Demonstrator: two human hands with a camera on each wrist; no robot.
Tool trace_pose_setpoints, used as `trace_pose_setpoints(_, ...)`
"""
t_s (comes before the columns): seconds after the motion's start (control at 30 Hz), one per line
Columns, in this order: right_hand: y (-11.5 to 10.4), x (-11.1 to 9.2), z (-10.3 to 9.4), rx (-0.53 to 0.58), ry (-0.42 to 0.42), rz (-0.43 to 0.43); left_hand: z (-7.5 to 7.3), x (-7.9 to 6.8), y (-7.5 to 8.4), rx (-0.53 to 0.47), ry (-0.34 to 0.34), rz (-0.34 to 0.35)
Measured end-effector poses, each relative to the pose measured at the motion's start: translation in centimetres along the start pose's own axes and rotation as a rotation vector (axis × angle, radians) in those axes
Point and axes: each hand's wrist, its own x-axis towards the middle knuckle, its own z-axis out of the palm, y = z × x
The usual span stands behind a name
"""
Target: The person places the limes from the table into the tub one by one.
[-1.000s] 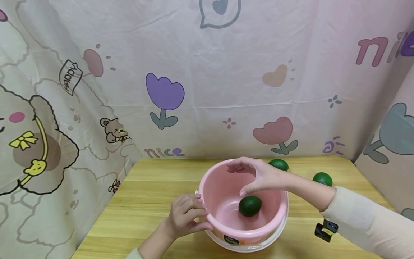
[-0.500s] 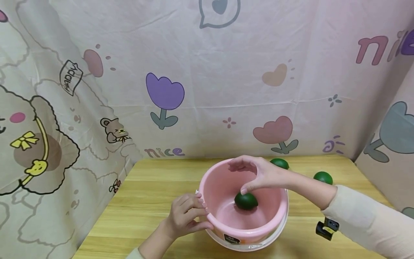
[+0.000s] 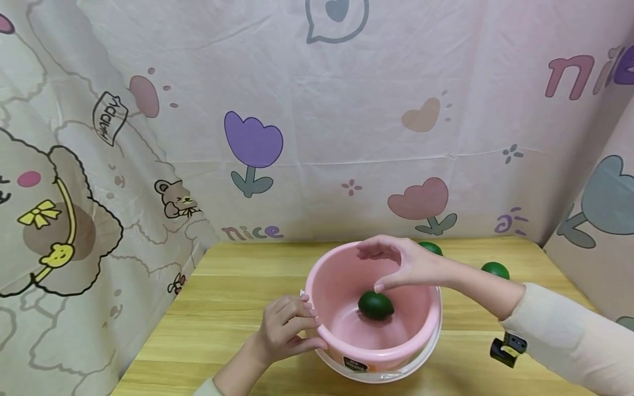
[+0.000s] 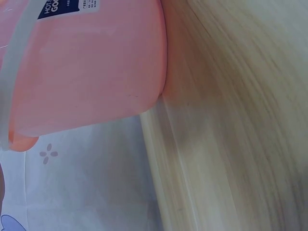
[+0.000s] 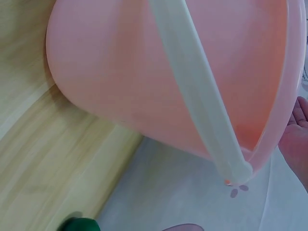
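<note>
A pink plastic bucket (image 3: 322,258) stands on the wooden table, its white handle (image 5: 197,82) hanging down along the near side. My left hand (image 3: 287,330) holds the left rim, fingertips over the edge and thumb along the outside. Inside on the bottom lies a dark green lime (image 3: 375,306). Above the bucket's opening is my right hand (image 3: 403,264), its fingers curved and spread from the thumb with nothing between them. The thumb tip overlaps the lime's upper edge in the head view. The right wrist view shows part of that hand (image 5: 296,142) by the rim.
Behind the bucket, partly hidden by the right arm, is another lime (image 3: 432,248). A third lime (image 3: 495,270) sits farther right on the table (image 3: 238,275). A printed cloth (image 3: 322,137) hangs along the back and sides.
The lime in the bucket has shifted left and toward the back. My right hand has moved slightly up and right, its thumb rising. The left hand stays on the rim.
</note>
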Motion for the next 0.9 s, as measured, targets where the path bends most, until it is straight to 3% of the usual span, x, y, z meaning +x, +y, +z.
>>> trace_pose_setpoints(0.9,0.7,-2.2,-1.3,-0.080,0.078,0.044,-0.1,0.2,0.0,0.010,-0.009,0.010)
